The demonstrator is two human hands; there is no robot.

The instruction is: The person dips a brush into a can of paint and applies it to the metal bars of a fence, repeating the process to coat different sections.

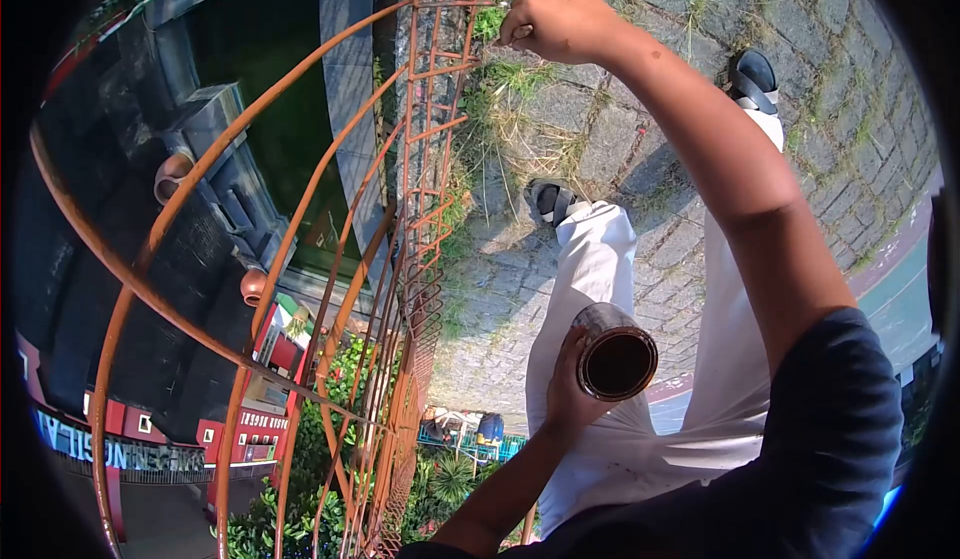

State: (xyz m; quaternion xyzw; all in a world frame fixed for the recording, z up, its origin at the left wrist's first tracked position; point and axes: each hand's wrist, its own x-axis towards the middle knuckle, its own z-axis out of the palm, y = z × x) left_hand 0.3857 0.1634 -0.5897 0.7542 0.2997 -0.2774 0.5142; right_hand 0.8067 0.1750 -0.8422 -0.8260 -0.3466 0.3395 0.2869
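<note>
My left hand grips an open paint can from the side, in front of my trouser leg. Brown smears coat the can's rim, and its inside looks dark brown. At the far end of my outstretched arm, my right hand is closed, thumb and fingers pinched together. What it holds is too small to make out. The hand is right beside the rust-brown metal fence, near the end of one of its short bars. Long curved bars sweep from this fence toward the left.
Grey paving with grass tufts in its joints lies under my feet. Behind the bars are greenish water, clay pots and a red building. Green shrubs grow beside the fence.
</note>
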